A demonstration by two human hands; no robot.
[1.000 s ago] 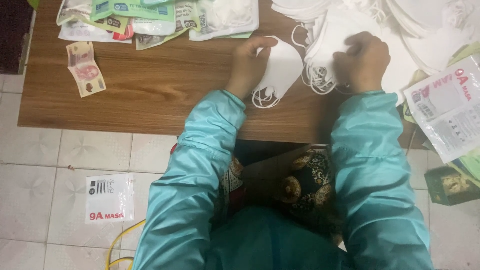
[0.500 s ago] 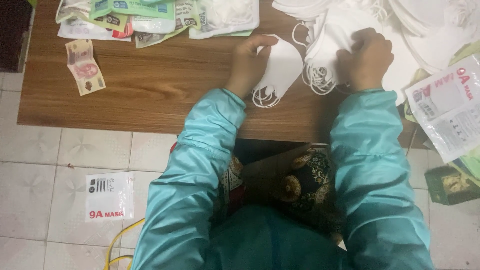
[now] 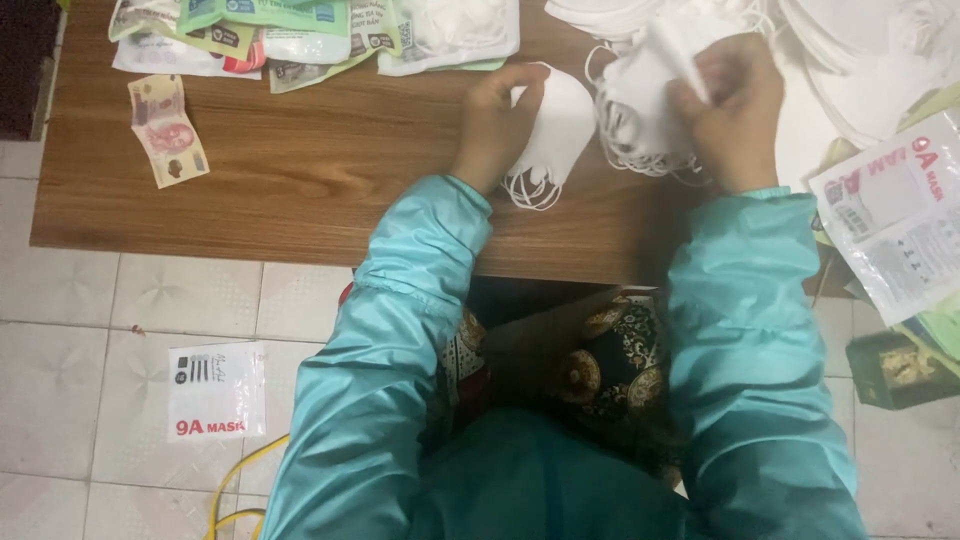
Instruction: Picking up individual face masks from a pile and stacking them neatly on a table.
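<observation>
My left hand [image 3: 497, 122] presses down on a small stack of folded white face masks [image 3: 556, 130] on the brown wooden table [image 3: 300, 180]; their ear loops trail toward the table's front edge. My right hand [image 3: 735, 105] pinches one white mask [image 3: 680, 60] lifted off a larger heap of white masks [image 3: 640, 120] with tangled ear loops. Both arms wear shiny teal sleeves.
Several flat mask packets [image 3: 300, 30] lie at the table's back left, a banknote [image 3: 167, 130] beside them. More white masks [image 3: 870, 60] pile at the back right. A printed white bag [image 3: 895, 225] hangs off the right edge. Another packet [image 3: 216, 390] and a yellow cable [image 3: 235, 495] lie on the tiled floor.
My right hand has risen slightly and pulled one mask up from the heap. My left hand stays on the small stack. The view has shifted a little.
</observation>
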